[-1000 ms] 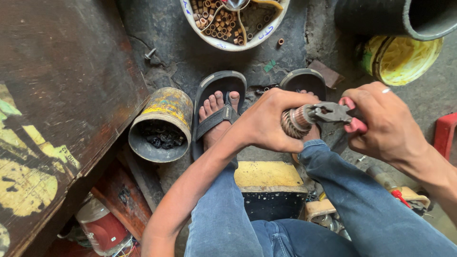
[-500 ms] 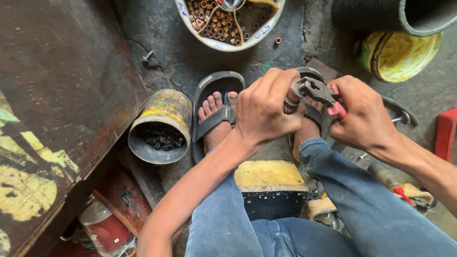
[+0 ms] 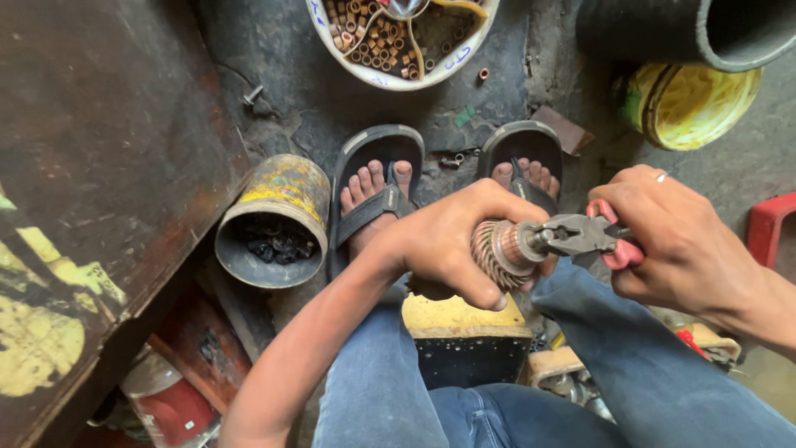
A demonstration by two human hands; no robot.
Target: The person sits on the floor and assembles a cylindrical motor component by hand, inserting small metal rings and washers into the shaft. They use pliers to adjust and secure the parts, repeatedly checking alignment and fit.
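My left hand [image 3: 460, 245] grips a small motor armature [image 3: 502, 251] with copper windings, holding it above my knees. My right hand [image 3: 676, 241] is closed around red-handled pliers [image 3: 584, 239], whose jaws clamp the end of the armature's shaft. Both hands are over my blue jeans [image 3: 390, 373], with my sandalled feet [image 3: 373, 195] on the dark floor beyond.
A worn yellow tin [image 3: 274, 220] with dark bits stands left of my feet. A white bowl [image 3: 398, 37] of copper pieces lies at the top. A yellow bucket [image 3: 688, 104] and a black pipe [image 3: 680, 29] sit at top right, a dark workbench [image 3: 91, 166] on the left.
Both hands, with the armature and pliers, rose towards my feet and then came back down and closer to my knees. The pliers stay clamped on the shaft.
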